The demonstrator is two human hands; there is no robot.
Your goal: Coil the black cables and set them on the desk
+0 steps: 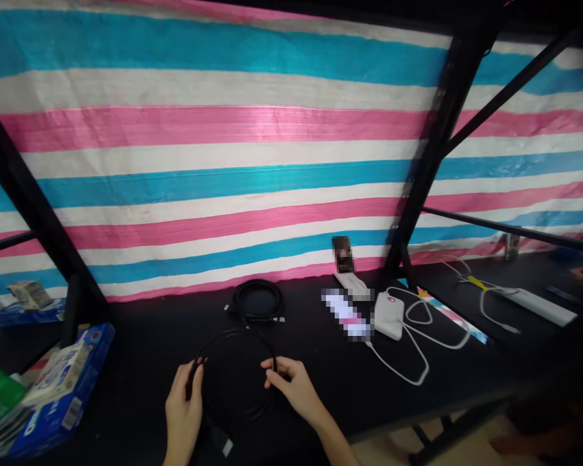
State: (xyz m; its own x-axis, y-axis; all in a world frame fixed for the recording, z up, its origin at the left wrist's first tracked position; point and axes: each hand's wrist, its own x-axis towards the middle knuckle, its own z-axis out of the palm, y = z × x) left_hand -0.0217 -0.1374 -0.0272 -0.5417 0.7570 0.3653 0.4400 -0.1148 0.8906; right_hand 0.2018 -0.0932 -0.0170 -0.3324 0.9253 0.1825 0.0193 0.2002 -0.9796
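Note:
Between my two hands a black cable [236, 331] is looped into a wide ring above the dark tabletop. My left hand [184, 404] grips the ring's left side, thumb against fingers. On the right side, my right hand [291, 385] pinches the same cable between thumb and fingertips. A plug with a pale metal end [226, 446] hangs at the bottom of the loop, near my left wrist. Just beyond lies a second black cable [257, 301], coiled on the table, with its light-coloured connector ends showing.
Right of my hands are a phone with a blurred screen [346, 315], a white power bank [388, 315] and white cords. A white power strip [539, 305] lies farther right. Blue snack boxes [72, 395] stand left. Black frame posts [430, 142] rise before a striped sheet [233, 123].

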